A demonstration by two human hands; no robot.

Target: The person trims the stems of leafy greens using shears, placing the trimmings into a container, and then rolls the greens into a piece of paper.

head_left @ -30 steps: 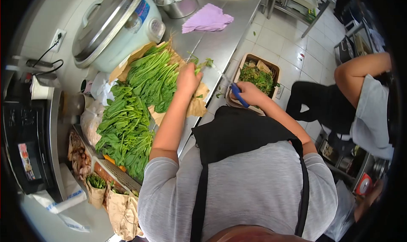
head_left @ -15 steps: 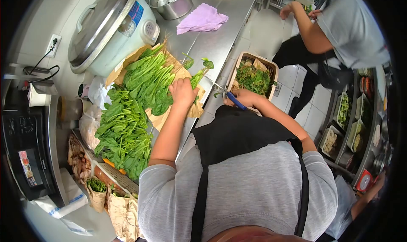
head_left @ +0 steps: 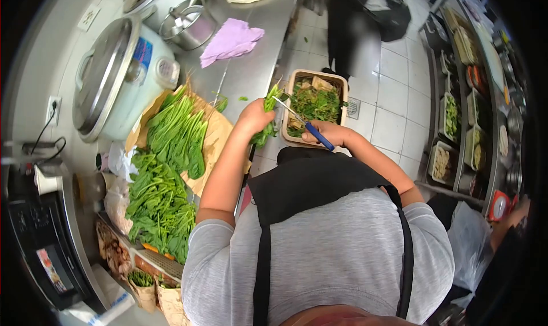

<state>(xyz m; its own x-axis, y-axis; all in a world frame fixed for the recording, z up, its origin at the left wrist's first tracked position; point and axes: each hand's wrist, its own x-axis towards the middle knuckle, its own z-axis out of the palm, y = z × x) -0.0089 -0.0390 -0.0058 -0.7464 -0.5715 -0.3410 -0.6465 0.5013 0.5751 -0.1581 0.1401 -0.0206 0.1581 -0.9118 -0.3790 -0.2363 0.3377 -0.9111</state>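
Note:
My left hand point(head_left: 255, 118) is closed round a small bunch of leafy greens point(head_left: 273, 98), held over the steel counter's front edge. My right hand point(head_left: 328, 133) grips blue-handled scissors point(head_left: 319, 135), whose blades point up and left toward that bunch. Just beyond the scissors is a tan bin point(head_left: 345, 86) holding green trimmings point(head_left: 317, 103) and brown paper. To the left, a pile of long-stemmed greens point(head_left: 178, 126) lies on brown paper point(head_left: 214, 120), and a larger leafy heap point(head_left: 160, 200) is nearer to me.
A large rice cooker point(head_left: 125, 75), a metal pot point(head_left: 197, 32) and a purple cloth point(head_left: 231, 41) stand or lie on the steel counter point(head_left: 251, 69). Another person point(head_left: 354, 29) stands beyond the bin. Shelves with food trays point(head_left: 451, 118) line the right; a microwave point(head_left: 45, 229) is at left.
My left hand has moved from the pile toward the scissors and lifted a bunch of greens. The view has shifted to the right, and the other person now shows farther up.

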